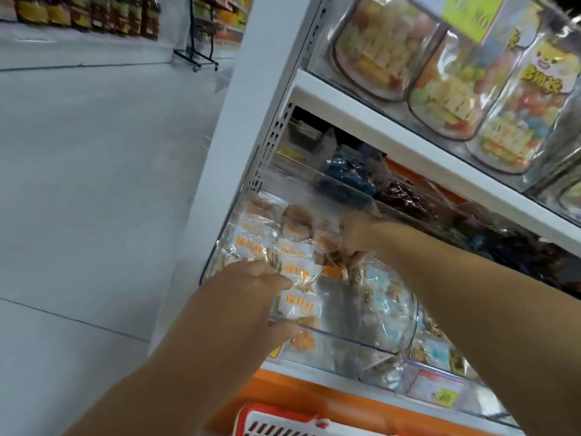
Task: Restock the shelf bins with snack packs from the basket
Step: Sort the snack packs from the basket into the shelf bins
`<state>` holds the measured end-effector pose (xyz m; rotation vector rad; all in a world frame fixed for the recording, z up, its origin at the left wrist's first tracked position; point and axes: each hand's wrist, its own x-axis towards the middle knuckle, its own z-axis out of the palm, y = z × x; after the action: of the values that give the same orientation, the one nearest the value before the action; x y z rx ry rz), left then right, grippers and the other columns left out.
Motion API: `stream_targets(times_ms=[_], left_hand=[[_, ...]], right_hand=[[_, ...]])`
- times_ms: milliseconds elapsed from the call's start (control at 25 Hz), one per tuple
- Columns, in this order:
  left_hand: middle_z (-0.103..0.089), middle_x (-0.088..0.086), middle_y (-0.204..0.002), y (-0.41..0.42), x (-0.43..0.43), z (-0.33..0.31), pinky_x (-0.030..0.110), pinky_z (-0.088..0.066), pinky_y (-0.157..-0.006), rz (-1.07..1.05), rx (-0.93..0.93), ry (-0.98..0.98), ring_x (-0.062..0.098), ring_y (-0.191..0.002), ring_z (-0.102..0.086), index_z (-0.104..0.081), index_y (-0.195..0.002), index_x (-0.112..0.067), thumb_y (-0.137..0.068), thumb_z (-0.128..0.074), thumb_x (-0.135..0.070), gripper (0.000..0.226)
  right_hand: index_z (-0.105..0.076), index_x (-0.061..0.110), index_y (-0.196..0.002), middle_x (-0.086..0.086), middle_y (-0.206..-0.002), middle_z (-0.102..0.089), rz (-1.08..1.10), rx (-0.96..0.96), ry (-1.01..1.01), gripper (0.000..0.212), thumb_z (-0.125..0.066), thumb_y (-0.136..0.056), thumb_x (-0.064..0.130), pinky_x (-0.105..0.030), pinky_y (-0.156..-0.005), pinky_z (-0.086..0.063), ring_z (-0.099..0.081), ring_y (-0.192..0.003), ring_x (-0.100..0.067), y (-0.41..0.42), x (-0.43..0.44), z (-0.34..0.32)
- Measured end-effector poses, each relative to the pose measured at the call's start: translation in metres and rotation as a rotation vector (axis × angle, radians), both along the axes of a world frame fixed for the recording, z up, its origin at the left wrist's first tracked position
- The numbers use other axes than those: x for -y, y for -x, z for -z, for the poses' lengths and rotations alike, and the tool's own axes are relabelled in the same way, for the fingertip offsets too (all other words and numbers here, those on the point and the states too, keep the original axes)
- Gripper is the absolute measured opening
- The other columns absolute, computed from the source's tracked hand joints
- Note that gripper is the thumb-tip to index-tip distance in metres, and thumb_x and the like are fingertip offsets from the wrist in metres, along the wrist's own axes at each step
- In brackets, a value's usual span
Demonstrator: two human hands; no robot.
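A clear plastic shelf bin (345,338) on the lower shelf holds several white-and-orange snack packs (254,237). My left hand (261,297) is at the bin's front left, its thumb and fingers pinching one snack pack (298,305) at the rim. My right hand (358,237) reaches deeper into the bin and grips an orange-printed pack (330,256) among the pile. The red basket (283,420) shows only its rim at the bottom edge, below the shelf.
A neighbouring bin (390,297) to the right holds light-blue packs. Bins of dark blue and brown sweets (345,174) sit behind. Large clear jars (440,89) stand on the shelf above. A white shelf upright (251,121) is at the left, with open floor (94,184) beyond.
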<state>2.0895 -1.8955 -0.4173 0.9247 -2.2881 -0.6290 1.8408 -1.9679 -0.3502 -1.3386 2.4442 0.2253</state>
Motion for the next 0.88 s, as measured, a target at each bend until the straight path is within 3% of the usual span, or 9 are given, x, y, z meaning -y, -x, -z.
stream_targets(times_ms=[80,160,320,480,720,800,880], left_hand=[[-0.032,-0.029,-0.147,-0.002,0.000,0.000,0.014,-0.022,-0.104,0.006,-0.005,0.003,-0.008,-0.133,-0.025,-0.037,-0.144,-0.045,-0.089,-0.053,-0.060,0.059],[-0.032,-0.028,-0.147,-0.002,0.000,0.001,0.014,-0.022,-0.104,0.015,-0.016,0.003,-0.007,-0.133,-0.025,-0.036,-0.144,-0.045,-0.090,-0.052,-0.059,0.058],[-0.034,-0.028,-0.145,-0.003,-0.001,-0.002,0.013,-0.023,-0.099,0.014,-0.020,-0.013,-0.008,-0.128,-0.028,-0.037,-0.144,-0.046,-0.090,-0.054,-0.056,0.057],[-0.033,-0.028,-0.145,-0.003,-0.001,-0.003,0.016,-0.024,-0.104,0.019,-0.003,-0.005,-0.007,-0.131,-0.027,-0.035,-0.144,-0.046,-0.091,-0.052,-0.057,0.057],[-0.034,-0.027,-0.147,-0.002,0.001,-0.004,0.016,-0.024,-0.103,0.023,0.038,-0.025,-0.004,-0.132,-0.029,-0.037,-0.144,-0.045,-0.090,-0.054,-0.057,0.058],[-0.036,-0.027,-0.144,-0.002,0.000,-0.001,0.016,-0.026,-0.104,-0.006,0.009,-0.021,-0.004,-0.129,-0.031,-0.039,-0.142,-0.046,-0.088,-0.056,-0.058,0.058],[-0.044,-0.025,-0.137,-0.001,-0.006,-0.001,0.020,-0.030,-0.103,-0.036,-0.030,0.003,-0.003,-0.123,-0.035,-0.048,-0.137,-0.045,-0.085,-0.060,-0.059,0.054]], right_hand=[[-0.044,0.006,-0.137,-0.024,-0.117,-0.062,-0.002,0.051,-0.016,0.066,-0.070,-0.079,-0.010,-0.040,-0.072,-0.061,-0.074,-0.072,-0.027,0.005,-0.002,-0.010],[-0.043,0.015,-0.139,-0.024,-0.121,-0.062,-0.040,0.054,-0.020,0.073,-0.074,-0.077,-0.009,-0.043,-0.076,-0.061,-0.075,-0.070,-0.026,0.010,-0.003,-0.021],[-0.045,0.010,-0.140,-0.020,-0.107,-0.071,-0.051,0.004,-0.045,0.064,-0.069,-0.083,-0.006,-0.045,-0.083,-0.059,-0.075,-0.072,-0.022,0.011,-0.001,-0.022],[-0.050,0.003,-0.137,-0.015,-0.100,-0.072,-0.025,0.003,-0.087,0.055,-0.067,-0.085,-0.006,-0.033,-0.079,-0.060,-0.075,-0.074,-0.019,0.005,0.006,-0.004],[-0.045,0.013,-0.142,-0.016,-0.131,-0.058,-0.026,0.101,0.007,0.067,-0.068,-0.083,-0.008,-0.028,-0.077,-0.060,-0.073,-0.076,-0.016,-0.001,-0.003,-0.009],[-0.043,0.018,-0.143,-0.013,-0.143,-0.048,-0.076,0.145,0.107,0.066,-0.066,-0.086,-0.006,-0.024,-0.075,-0.060,-0.073,-0.080,-0.017,-0.003,-0.018,-0.025],[-0.047,0.019,-0.139,-0.007,-0.141,-0.050,-0.134,0.242,0.252,0.057,-0.063,-0.089,-0.004,-0.018,-0.068,-0.058,-0.073,-0.085,-0.017,-0.007,-0.049,-0.039]])
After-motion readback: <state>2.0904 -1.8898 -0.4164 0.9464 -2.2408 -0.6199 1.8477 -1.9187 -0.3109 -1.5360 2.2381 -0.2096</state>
